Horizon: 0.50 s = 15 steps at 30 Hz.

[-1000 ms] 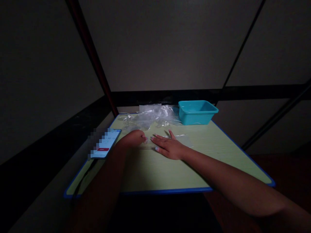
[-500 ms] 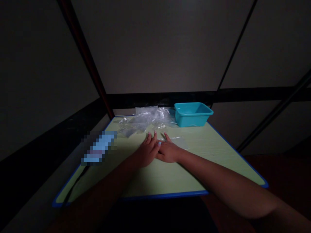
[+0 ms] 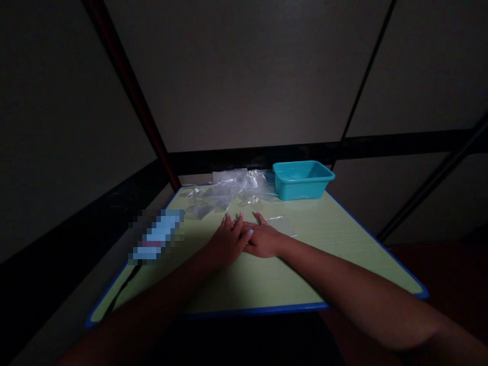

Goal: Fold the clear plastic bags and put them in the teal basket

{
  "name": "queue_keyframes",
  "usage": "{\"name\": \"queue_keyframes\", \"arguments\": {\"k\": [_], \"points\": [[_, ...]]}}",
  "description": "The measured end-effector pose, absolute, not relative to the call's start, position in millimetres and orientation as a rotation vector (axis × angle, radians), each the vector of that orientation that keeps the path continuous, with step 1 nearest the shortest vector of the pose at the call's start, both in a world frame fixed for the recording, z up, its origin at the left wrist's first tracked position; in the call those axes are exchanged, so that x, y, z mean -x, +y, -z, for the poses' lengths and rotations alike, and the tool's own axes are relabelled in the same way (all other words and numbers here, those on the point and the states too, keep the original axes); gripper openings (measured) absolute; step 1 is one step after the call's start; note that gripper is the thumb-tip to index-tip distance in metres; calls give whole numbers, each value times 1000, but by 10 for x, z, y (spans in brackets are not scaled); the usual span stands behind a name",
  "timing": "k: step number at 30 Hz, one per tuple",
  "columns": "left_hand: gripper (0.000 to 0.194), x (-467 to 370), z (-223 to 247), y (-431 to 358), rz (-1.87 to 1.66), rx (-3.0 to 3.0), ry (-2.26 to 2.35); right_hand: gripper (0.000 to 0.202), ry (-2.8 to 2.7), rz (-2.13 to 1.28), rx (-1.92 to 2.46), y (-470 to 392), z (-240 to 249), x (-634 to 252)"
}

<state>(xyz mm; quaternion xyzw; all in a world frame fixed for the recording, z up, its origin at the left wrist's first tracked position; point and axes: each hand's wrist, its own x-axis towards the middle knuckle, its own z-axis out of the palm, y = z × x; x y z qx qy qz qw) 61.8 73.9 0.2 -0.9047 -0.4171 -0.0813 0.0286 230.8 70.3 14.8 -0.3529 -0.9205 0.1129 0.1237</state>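
1. Two bare hands of mine meet near the middle of the frame, my left hand (image 3: 227, 244) lapping over the fingers of my right hand (image 3: 263, 240).
2. My left hand is palm down with its fingers fanned toward the top of the frame and its thumb angled right; I see nothing gripped in it, and I cannot tell what lies beneath.
3. My right hand is spread low over the table (image 3: 354, 254), one finger pointing up the frame; its other fingers are mostly covered, so I cannot tell whether they press on anything.
4. One clear plastic bag (image 3: 282, 225) lies flat just right of centre, partly hidden behind my right hand; whether they touch is unclear.
5. Above my hands, a loose heap of clear bags (image 3: 224, 193) spreads across the table's far edge.
6. Just right of that heap, at upper right of centre, stands an upright turquoise bin (image 3: 303, 189).
7. At centre left lies a phone (image 3: 158, 236), its screen blurred, with a dark strap (image 3: 127, 282) below it.
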Motion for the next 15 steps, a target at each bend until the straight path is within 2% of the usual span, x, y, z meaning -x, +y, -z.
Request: {"name": "queue_keyframes", "arguments": {"k": [7,15], "points": [[74,-611,-18,576,140,2557,-1564,62,-2700,-363,1065,687,-193,-2310],[70,-486,-121,587,-69,2605,-1526,67,-2717,-391,1182,650,-244,-2396]]}}
